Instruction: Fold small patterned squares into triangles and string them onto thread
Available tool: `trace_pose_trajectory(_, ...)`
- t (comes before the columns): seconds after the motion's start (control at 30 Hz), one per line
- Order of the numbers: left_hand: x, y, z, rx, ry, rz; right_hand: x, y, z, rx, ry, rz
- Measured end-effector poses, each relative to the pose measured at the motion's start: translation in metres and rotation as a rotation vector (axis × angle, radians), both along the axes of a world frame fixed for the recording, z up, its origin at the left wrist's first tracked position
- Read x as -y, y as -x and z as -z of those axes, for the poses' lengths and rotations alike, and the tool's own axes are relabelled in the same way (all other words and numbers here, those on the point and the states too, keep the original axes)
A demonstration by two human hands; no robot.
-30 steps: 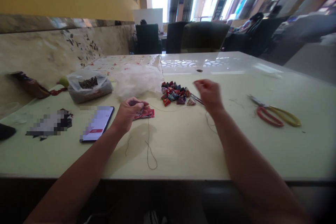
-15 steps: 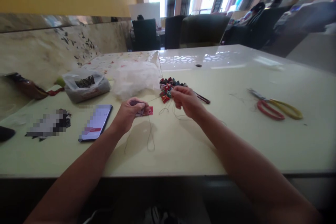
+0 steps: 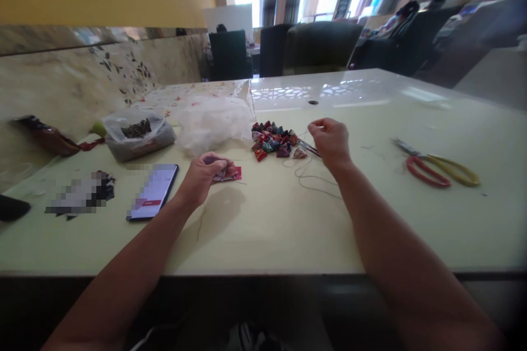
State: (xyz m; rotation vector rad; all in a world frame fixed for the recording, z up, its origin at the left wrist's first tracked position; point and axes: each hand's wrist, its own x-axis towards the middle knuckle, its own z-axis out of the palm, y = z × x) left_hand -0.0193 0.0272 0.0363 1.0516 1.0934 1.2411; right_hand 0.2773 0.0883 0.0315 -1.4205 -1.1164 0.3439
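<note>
A small piece of patterned cloth (image 3: 237, 173), bright red at its right edge and greyish lilac nearer the fingers, sits folded and pinched in the left grip (image 3: 202, 178), above the tabletop (image 3: 272, 230); the thread (image 3: 315, 177), thin and dull grey-brown, runs from the right grip (image 3: 331, 142) and lies slack in loose curves on the tabletop beneath
</note>
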Motion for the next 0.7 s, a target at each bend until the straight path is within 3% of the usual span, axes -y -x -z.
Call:
trace_pose_trajectory(0.07, 0.001, -0.001, 0.001, -0.015, -0.007, 0.011, 0.008, 0.018, 0.0, 0.013, 0.011, -0.176)
trace_pose_trajectory(0.2, 0.003, -0.002, 0.006, -0.08, -0.041, 0.075, 0.037, 0.069, 0.002, -0.095, 0.202, -0.746)
trace_pose_trajectory(0.3, 0.005, -0.003, 0.009, -0.103, -0.061, 0.126, 0.054, 0.097, 0.007, -0.124, 0.319, -0.984)
trace_pose_trajectory(0.4, 0.005, -0.004, 0.011, -0.084, -0.066, 0.13, 0.06, 0.105, 0.01, -0.214, 0.347, -1.044)
trace_pose_trajectory(0.7, 0.002, -0.002, 0.006, -0.028, -0.015, 0.056, 0.052, 0.08, -0.005, -0.469, 0.256, -0.96)
